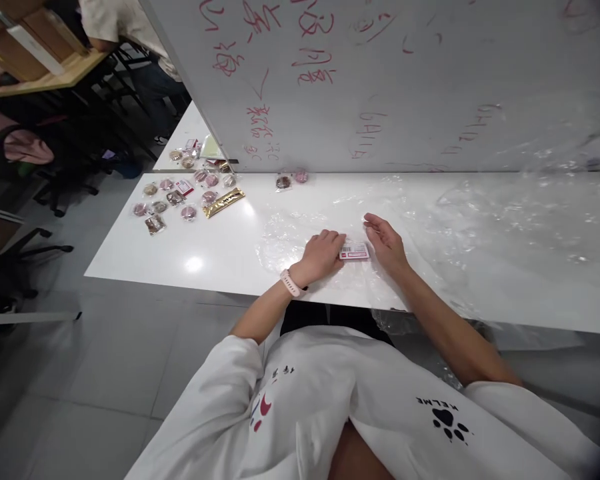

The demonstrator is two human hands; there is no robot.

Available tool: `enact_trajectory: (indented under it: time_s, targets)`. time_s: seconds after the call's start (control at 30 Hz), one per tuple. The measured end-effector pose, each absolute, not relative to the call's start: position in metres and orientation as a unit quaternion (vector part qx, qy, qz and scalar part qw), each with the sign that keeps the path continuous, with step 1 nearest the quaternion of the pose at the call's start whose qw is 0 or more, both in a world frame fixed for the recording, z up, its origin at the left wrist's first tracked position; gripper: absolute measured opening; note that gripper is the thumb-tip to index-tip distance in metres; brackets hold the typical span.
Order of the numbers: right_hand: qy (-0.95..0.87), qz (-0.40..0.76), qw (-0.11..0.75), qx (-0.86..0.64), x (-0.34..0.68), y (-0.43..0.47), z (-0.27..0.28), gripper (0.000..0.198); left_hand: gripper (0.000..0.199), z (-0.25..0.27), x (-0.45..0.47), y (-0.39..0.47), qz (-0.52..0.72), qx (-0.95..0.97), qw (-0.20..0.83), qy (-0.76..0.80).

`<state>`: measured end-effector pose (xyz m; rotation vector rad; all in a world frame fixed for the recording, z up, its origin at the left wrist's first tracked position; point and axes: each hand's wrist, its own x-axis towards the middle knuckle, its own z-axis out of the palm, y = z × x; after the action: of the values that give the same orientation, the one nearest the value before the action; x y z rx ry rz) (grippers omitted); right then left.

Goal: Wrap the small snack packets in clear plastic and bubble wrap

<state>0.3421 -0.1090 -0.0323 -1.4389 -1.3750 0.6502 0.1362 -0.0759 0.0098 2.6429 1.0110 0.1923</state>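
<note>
A small white box (356, 252) with a red-edged label and a barcode lies on clear plastic film (290, 230) spread over the white table. My left hand (324, 255) is closed on the box's left end, fingers over its edge. To the right of the box is my right hand (387, 245), thumb and finger curled close together. A tiny pale bit shows at those fingertips, too small to name.
Several small wrapped packets (189, 213) and a long gold sachet (223, 203) lie on the left of the table (130, 257). Two packets (283, 181) sit by the whiteboard (405, 87) behind. Crumpled film (530, 220) covers the right side. Another person (135, 33) is far left.
</note>
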Motion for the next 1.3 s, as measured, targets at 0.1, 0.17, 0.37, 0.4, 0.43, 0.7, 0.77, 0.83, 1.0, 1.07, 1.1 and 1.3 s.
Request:
enact_trajectory:
  time_s: [0.1, 0.17, 0.37, 0.4, 0.43, 0.7, 0.77, 0.83, 1.0, 1.07, 1.1, 1.3]
  targets:
    - [-0.589, 0.160, 0.488, -0.625, 0.361, -0.150, -0.005, 0.037, 0.068, -0.006, 0.102, -0.095, 0.224, 0.842, 0.146, 0.468]
    - [-0.600, 0.047, 0.465, -0.649, 0.373, -0.191, 0.010, 0.030, 0.068, -0.011, 0.070, -0.112, 0.295, 0.723, 0.114, 0.614]
    - [-0.686, -0.058, 0.297, -0.662, 0.371, -0.285, -0.021, 0.041, 0.067, -0.007, 0.036, -0.142, 0.244, 0.628, 0.162, 0.721]
    - [-0.696, -0.057, 0.269, -0.663, 0.372, -0.292, -0.030, 0.037, 0.062, -0.003, 0.038, -0.142, 0.236, 0.638, 0.191, 0.708]
    - [-0.695, -0.057, 0.252, -0.671, 0.375, -0.297, -0.036, 0.030, 0.058, 0.000, 0.040, -0.143, 0.233, 0.642, 0.211, 0.699]
    - [-0.670, 0.061, 0.317, -0.668, 0.420, -0.281, 0.020, 0.026, 0.052, 0.013, 0.029, -0.172, 0.273, 0.573, 0.245, 0.733]
    - [-0.690, 0.050, 0.338, -0.639, 0.402, -0.246, 0.031, 0.027, 0.062, 0.011, 0.028, -0.177, 0.314, 0.547, 0.248, 0.735]
    - [-0.751, 0.081, 0.290, -0.587, 0.381, -0.202, 0.028, 0.030, 0.073, 0.008, 0.028, -0.177, 0.343, 0.527, 0.256, 0.734]
    - [-0.819, 0.132, 0.112, -0.547, 0.358, -0.122, 0.005, 0.036, 0.080, 0.001, 0.025, -0.175, 0.346, 0.529, 0.271, 0.726]
    - [-0.813, 0.131, 0.131, -0.552, 0.358, -0.115, 0.004, 0.037, 0.077, 0.000, 0.024, -0.174, 0.339, 0.533, 0.272, 0.726]
    - [-0.810, 0.130, 0.158, -0.550, 0.356, -0.116, 0.005, 0.038, 0.075, 0.000, 0.024, -0.174, 0.334, 0.535, 0.269, 0.728]
    - [-0.783, 0.189, 0.320, -0.498, 0.317, -0.126, -0.007, 0.031, 0.068, 0.000, 0.023, -0.175, 0.339, 0.531, 0.257, 0.733]
